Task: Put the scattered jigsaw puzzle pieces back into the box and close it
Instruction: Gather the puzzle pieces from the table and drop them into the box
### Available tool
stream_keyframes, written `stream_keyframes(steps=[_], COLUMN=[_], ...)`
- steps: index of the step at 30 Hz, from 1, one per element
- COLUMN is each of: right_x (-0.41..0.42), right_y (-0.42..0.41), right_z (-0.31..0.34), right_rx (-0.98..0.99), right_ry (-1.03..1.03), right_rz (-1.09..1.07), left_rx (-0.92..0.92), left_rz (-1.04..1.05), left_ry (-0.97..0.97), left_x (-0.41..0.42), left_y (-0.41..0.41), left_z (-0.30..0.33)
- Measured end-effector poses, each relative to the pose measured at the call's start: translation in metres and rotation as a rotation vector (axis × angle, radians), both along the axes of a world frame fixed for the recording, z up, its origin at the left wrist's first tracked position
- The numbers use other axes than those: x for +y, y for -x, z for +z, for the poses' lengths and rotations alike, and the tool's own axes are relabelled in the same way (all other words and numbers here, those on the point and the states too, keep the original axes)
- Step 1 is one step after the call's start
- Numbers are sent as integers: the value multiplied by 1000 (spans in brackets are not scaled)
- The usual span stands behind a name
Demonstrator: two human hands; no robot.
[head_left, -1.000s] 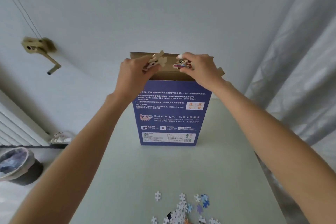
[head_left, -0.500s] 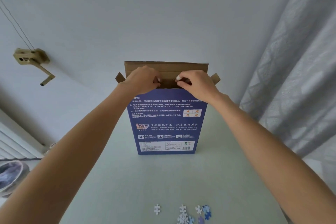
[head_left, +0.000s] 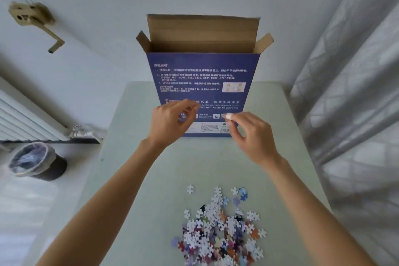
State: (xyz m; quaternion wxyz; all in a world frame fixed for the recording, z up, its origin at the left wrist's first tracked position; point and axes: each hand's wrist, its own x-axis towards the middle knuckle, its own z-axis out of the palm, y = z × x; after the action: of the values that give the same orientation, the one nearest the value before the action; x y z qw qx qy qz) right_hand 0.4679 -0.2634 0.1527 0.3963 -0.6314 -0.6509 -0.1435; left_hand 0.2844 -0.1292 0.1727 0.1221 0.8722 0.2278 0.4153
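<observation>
Pieces [head_left: 218, 229] lie heaped at the near edge of the pale table [head_left: 138, 179], a loose multicoloured pile with a few strays just beyond it, none boxed from this lot yet. Moving up, both hands hover above the bare middle of the table, between pile and box: the left hand [head_left: 170, 122] has its fingers curled loosely and looks empty, the right hand [head_left: 252, 134] has thumb and forefinger pinched, with a pale tip showing, and whether that is a piece I cannot tell. Farther on stands the blue box [head_left: 203, 93], upright on its narrow bottom edge, top flaps splayed open. That is the worry: tall and thin, it could tip if a hand knocks it during a drop, and small handfuls may spill pieces past the narrow mouth.
</observation>
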Motion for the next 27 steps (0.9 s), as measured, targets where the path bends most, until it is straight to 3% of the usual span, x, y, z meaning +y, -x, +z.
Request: stream_keyframes(steps=[2,5,7,9,12,19,23,27], right_x=[-33,-75,-96,-112,-124,-158,-171,-165], right_y=[6,3,3,11,33,77,87,97], right_z=[-52,-126,-164,-187,-198,-179,-180,-181], right_rx=[30,115,205,267,162,34,-44,77], right_ry=[200,685,984,1158,1217,1263,1240,1121], right_rz=[-20,-63,-167,-241,-192,106,-10,-106], left_rx=[105,314,572,846,1031,1137,1187,1115], left_rz=[56,132,124,90,59,-69,-35,31], left_ry=[203,570,732,768,798,692,621,658], left_x=[-24,-56,-75,-96,-119,-160,-180,-193], left_y=[12,22,23,26,35,64,65,58], left_z=[-42,-97,-125,-148,-171,-188,-195,-201])
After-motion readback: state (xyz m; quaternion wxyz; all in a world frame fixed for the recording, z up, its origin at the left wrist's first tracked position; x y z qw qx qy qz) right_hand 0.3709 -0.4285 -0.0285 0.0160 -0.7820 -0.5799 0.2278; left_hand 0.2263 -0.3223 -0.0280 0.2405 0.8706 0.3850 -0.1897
